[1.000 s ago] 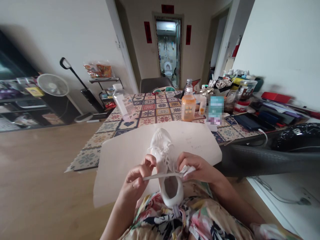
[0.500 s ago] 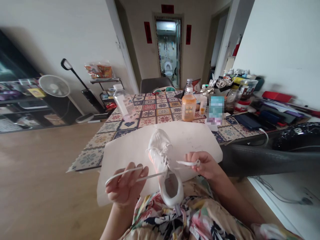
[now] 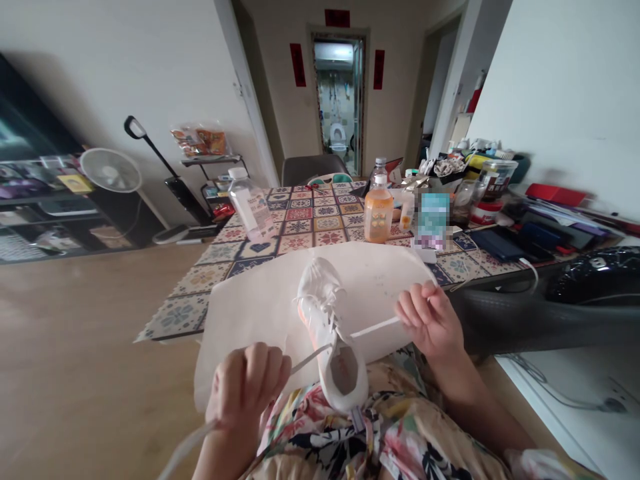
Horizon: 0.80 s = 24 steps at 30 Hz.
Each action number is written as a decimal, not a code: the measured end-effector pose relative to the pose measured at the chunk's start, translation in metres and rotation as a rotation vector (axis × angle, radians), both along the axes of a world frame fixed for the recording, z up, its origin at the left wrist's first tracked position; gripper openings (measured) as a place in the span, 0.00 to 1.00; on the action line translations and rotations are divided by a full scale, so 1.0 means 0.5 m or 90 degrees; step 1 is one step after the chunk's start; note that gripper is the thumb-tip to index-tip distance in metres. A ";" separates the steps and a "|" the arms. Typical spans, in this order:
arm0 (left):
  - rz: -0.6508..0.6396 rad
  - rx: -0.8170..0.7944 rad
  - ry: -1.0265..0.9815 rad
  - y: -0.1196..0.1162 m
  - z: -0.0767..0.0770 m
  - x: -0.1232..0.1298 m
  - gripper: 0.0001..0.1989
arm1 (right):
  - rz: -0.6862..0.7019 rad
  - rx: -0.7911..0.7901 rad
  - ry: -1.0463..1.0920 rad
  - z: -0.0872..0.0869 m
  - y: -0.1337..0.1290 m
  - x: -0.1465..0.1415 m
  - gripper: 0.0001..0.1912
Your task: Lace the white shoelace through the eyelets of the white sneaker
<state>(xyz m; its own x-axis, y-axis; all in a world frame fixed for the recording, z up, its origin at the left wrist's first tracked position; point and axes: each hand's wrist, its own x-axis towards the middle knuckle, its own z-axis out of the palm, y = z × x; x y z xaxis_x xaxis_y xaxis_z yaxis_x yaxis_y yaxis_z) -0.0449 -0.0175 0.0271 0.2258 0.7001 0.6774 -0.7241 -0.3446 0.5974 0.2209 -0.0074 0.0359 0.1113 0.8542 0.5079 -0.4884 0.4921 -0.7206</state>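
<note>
A white shoe (image 3: pixel 320 293) lies on a large white sheet (image 3: pixel 240 307), its toe toward the table and its heel by my lap. My left hand (image 3: pixel 250 383) is closed in a fist round one white shoelace (image 3: pixel 311 359), left of the shoe opening; the lace's loose end trails below the hand. To the right of the shoe, my right hand (image 3: pixel 425 317) is closed on the other lace (image 3: pixel 375 327). Both laces run taut from the shoe's upper eyelets to my hands.
On the patterned tablecloth (image 3: pixel 300 227) stand a clear bottle (image 3: pixel 250 207) at left and an orange drink bottle (image 3: pixel 379 212). Jars, papers and a dark tablet (image 3: pixel 505 243) crowd the right side. A dark chair (image 3: pixel 525 320) is at right.
Both hands have moved outward, the right one also up, and closed more tightly on the laces. The laces are now pulled straight; the shoe has hardly moved.
</note>
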 end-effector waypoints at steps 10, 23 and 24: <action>0.202 -0.023 0.374 -0.024 0.005 0.086 0.11 | -0.035 0.282 -0.520 0.004 -0.063 -0.057 0.05; 0.223 0.008 0.430 -0.040 0.015 0.089 0.06 | -0.084 0.213 -0.505 0.015 -0.068 -0.053 0.06; 0.236 -0.008 0.419 -0.041 0.014 0.089 0.06 | -0.090 0.217 -0.525 0.014 -0.068 -0.054 0.02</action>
<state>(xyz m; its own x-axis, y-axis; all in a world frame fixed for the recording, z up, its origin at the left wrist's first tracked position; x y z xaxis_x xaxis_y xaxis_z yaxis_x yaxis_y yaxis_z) -0.0002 -0.0378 0.0341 0.3295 0.8157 0.4755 -0.0543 -0.4864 0.8721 0.1939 -0.0415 0.0428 -0.3077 0.6482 0.6965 0.2003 0.7598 -0.6186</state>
